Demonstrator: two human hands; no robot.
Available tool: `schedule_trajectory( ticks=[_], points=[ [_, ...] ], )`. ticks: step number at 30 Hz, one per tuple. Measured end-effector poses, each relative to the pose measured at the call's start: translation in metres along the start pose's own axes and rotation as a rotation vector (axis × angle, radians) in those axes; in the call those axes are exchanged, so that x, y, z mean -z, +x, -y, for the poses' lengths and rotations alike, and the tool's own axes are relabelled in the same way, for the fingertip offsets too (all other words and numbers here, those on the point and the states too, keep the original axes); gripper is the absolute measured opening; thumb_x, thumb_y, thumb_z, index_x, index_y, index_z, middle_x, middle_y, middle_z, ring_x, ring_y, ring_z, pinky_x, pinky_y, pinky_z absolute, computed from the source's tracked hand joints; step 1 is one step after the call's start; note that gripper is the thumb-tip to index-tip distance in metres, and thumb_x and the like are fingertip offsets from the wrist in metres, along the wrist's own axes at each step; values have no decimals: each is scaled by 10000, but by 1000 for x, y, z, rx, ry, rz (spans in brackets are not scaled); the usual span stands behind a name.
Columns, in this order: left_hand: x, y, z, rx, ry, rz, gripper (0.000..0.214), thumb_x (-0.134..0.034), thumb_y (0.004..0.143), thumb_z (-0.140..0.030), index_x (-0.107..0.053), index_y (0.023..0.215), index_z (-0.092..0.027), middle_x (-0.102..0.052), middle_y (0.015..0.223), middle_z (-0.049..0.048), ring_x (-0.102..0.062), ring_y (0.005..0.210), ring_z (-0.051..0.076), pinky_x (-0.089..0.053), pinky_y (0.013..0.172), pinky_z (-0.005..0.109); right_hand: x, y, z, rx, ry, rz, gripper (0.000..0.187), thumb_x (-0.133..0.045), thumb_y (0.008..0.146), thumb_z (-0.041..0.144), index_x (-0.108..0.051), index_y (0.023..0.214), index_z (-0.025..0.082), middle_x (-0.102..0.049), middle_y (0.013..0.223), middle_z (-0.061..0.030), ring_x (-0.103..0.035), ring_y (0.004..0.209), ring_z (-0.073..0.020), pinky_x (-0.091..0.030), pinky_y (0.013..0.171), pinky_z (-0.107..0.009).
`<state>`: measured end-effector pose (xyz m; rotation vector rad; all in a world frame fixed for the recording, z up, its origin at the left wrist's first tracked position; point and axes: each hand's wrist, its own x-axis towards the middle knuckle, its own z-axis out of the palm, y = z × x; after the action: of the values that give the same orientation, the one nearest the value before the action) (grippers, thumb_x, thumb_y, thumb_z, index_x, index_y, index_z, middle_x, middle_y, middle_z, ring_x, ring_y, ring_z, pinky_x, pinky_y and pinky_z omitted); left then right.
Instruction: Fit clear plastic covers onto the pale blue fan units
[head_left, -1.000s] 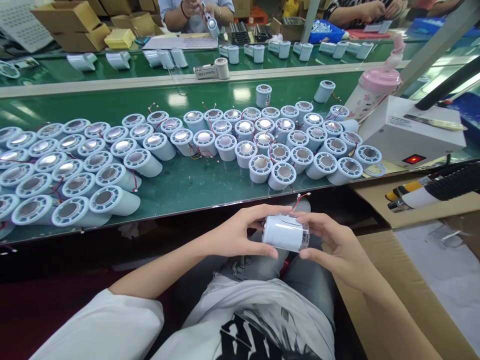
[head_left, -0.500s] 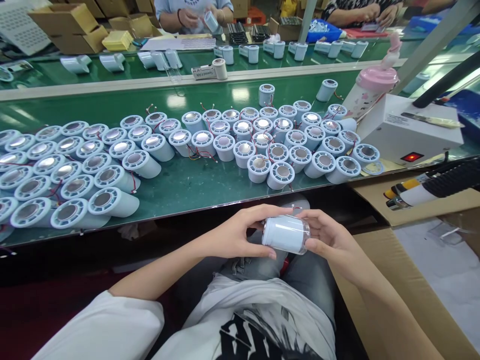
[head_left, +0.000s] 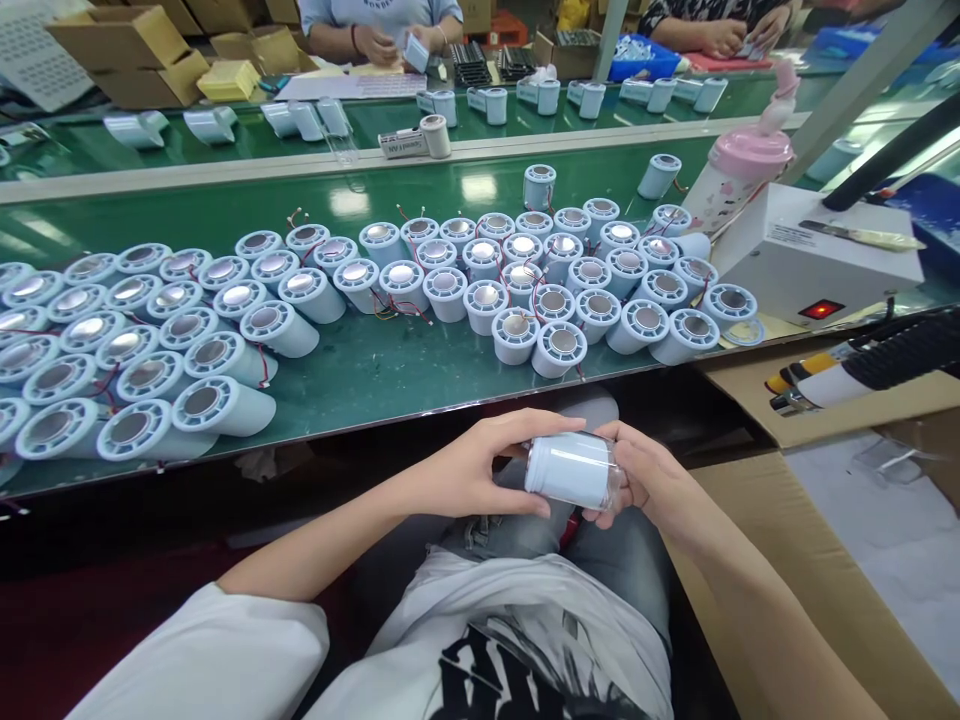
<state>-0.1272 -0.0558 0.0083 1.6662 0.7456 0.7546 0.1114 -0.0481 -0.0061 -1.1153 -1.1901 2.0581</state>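
Between my hands, above my lap, lies a light-blue cylindrical housing (head_left: pixel 568 468) on its side, with a clear plastic sleeve (head_left: pixel 613 480) around it that shows at the right end. My left hand (head_left: pixel 484 465) wraps the housing's left end, thumb below and fingers above. At the other end, my right hand (head_left: pixel 637 470) has its fingers closed on the clear sleeve. Just beyond, on the green bench (head_left: pixel 360 375), stand many similar light-blue housings (head_left: pixel 561 348) with round metallic discs on top and thin red wires.
A white box with a lit red switch (head_left: pixel 821 309) and a pink-lidded bottle (head_left: pixel 739 170) stand at the right. Below them are a black-sleeved tool (head_left: pixel 840 385) and an open carton (head_left: pixel 750 540). Across the conveyor, co-workers' hands (head_left: pixel 382 45) handle parts.
My right hand has shifted its hold on the sleeve: its fingers have curled in under the right end. My left hand and the housing have hardly moved.
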Motion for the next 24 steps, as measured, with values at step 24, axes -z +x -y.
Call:
schedule_trajectory(
  ticks=[24],
  points=[
    [-5, 1, 1, 8, -24, -16, 697, -812, 742, -260, -538, 1382, -288, -537, 1396, 120, -532, 1283, 301, -558, 931, 352, -9, 4, 2, -305, 203, 131, 646, -443, 871, 746, -615, 722, 142, -654, 541, -47, -607, 380, -104, -437, 325, -127]
  ],
)
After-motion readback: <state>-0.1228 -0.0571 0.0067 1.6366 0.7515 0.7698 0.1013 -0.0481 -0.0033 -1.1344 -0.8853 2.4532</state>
